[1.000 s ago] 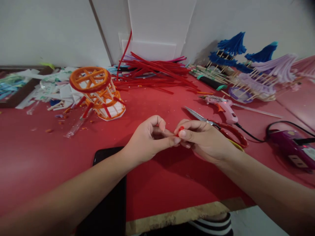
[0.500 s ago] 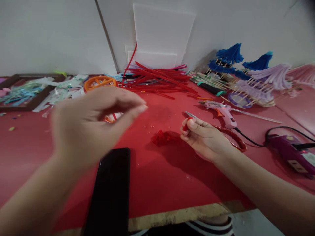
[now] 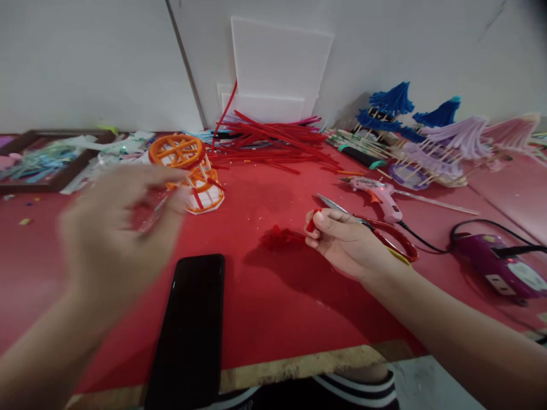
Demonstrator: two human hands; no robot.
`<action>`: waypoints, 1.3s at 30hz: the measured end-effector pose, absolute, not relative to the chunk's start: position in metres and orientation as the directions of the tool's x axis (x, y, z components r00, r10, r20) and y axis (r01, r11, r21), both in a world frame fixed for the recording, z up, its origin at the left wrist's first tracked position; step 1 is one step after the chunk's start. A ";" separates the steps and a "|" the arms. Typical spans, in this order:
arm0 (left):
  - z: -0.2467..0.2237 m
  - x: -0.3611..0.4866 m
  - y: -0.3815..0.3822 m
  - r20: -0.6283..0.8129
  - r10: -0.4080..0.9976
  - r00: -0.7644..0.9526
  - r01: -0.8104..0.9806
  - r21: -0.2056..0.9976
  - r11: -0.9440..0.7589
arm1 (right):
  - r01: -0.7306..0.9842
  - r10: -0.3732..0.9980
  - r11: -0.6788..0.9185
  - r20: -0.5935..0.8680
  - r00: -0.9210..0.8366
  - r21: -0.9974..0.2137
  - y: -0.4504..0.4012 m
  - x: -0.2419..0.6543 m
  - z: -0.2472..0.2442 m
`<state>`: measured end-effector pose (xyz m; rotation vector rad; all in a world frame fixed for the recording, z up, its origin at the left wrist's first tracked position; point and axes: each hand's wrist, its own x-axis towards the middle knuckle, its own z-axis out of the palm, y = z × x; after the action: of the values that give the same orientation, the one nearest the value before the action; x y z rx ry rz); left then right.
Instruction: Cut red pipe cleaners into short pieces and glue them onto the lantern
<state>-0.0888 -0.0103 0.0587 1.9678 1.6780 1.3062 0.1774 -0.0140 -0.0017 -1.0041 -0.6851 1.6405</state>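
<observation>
The left hand (image 3: 117, 233), blurred, has been drawn farther left; whether its fingers are pressed together cannot be told. The orange frame (image 3: 200, 181) has been partly uncovered. By the right hand (image 3: 348, 242), a small red piece (image 3: 311, 224) is still pinched.

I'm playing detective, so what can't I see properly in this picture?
All in the head view:
The left hand: blurred, so I can't tell whether it holds anything.
The red piece: partly covered by the right hand, so its full shape is hidden.
The orange frame: partly behind the left hand.
The scissors: partly behind the right hand.
The purple socket box: cut off by the right edge.
</observation>
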 end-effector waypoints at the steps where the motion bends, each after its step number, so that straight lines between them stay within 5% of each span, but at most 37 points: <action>1: 0.056 -0.071 -0.013 0.380 0.925 0.007 0.635 0.713 -0.297 | -0.462 0.957 -0.288 -0.271 -0.104 -0.839 -0.015 0.176 -0.001; 4: 0.042 -0.028 -0.011 -0.091 0.963 0.253 0.300 0.954 0.011 | -0.412 0.961 -0.277 -0.251 -0.116 -0.868 -0.018 0.174 0.001; 7: 0.032 -0.005 -0.001 -0.262 0.871 0.415 0.159 0.964 0.214 | -0.352 0.968 -0.240 -0.199 -0.150 -0.905 -0.019 0.174 0.002; 16: 0.016 0.002 0.014 -0.295 0.750 0.592 -0.033 0.921 0.388 | -0.331 0.967 -0.212 -0.150 -0.204 -0.920 -0.022 0.177 0.002; 21: 0.010 0.004 0.012 -0.172 0.790 0.588 -0.266 0.882 0.389 | -0.300 0.978 -0.115 -0.055 -0.201 -0.947 -0.026 0.175 -0.003; 26: 0.006 0.004 0.012 -0.043 0.863 0.504 -0.443 0.845 0.301 | -0.315 0.980 -0.160 -0.112 -0.165 -0.935 -0.029 0.171 -0.003; 39: 0.001 0.006 0.009 -0.114 0.798 0.591 -0.416 0.805 0.423 | -0.488 0.914 -0.397 -0.290 -0.282 -0.777 -0.031 0.161 0.002</action>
<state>0.0059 0.0095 0.0015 0.8192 0.5343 0.8064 0.1613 -0.0305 0.0021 -0.9152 -0.7010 1.8336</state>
